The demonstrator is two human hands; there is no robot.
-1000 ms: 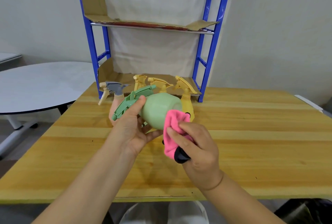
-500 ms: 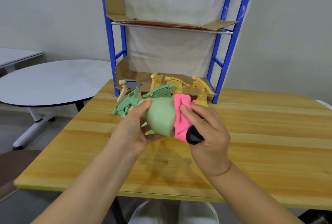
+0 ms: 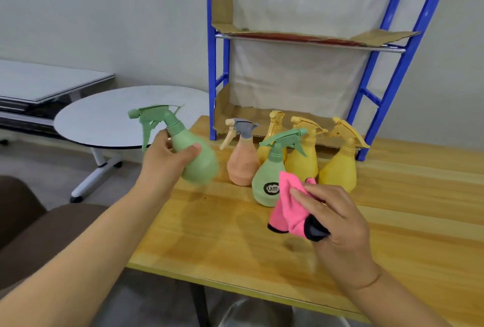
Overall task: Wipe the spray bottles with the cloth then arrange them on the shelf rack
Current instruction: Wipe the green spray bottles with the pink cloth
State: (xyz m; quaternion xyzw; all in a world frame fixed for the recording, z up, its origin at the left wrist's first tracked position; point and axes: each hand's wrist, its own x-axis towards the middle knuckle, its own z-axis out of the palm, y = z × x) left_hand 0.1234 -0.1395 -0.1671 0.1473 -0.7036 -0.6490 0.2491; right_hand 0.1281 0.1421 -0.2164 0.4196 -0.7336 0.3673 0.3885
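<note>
Green spray bottle [image 3: 195, 159] gripped in left hand [image 3: 167, 161]; pink cloth [image 3: 289, 208] in right hand [image 3: 337, 224].

Five bottles [image 3: 267, 182] stand clustered on the counter [image 3: 235, 235], just before the rack [image 3: 211, 64] at its back edge. The left hand [image 3: 167, 159] holds a sixth bottle [image 3: 199, 161] left of them. The right hand [image 3: 337, 222] holds the cloth [image 3: 288, 208] before them.

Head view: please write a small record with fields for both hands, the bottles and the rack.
left hand: grips a green spray bottle near its neck, tilted
right hand: holds the pink cloth, apart from that bottle
standing on wooden table: second green bottle, peach bottle, three yellow bottles
shelf rack: blue frame, cardboard-lined, behind the bottles
</note>
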